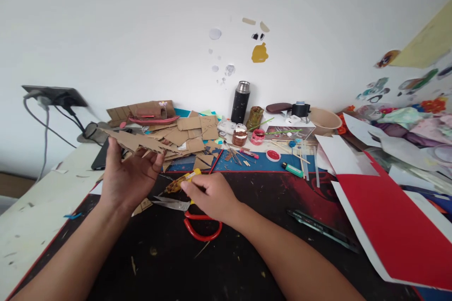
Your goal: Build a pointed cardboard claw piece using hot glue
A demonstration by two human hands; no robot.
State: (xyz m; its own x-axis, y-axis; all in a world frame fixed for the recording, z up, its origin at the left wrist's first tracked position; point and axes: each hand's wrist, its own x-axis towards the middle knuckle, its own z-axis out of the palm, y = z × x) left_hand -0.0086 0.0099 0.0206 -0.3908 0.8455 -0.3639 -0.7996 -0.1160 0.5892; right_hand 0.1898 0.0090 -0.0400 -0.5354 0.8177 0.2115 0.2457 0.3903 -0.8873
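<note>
My left hand [132,174] holds a flat, jagged-edged piece of brown cardboard [136,141] between thumb and fingers, raised over the left of the dark mat. My right hand [212,193], its fingers curled, is at a yellow glue-gun-like tool [179,182]; whether it grips the tool is hidden. Scissors with red handles [203,237] lie on the mat just below my right hand, their blades pointing left. A small cardboard scrap [142,206] rests beneath my left hand.
Cardboard scraps [178,135] are heaped behind my hands. Further back stand a black thermos [240,103] and paint jars [239,136]. To the right are a green lighter [292,170], a dark utility knife [321,228] and a red sheet [395,225].
</note>
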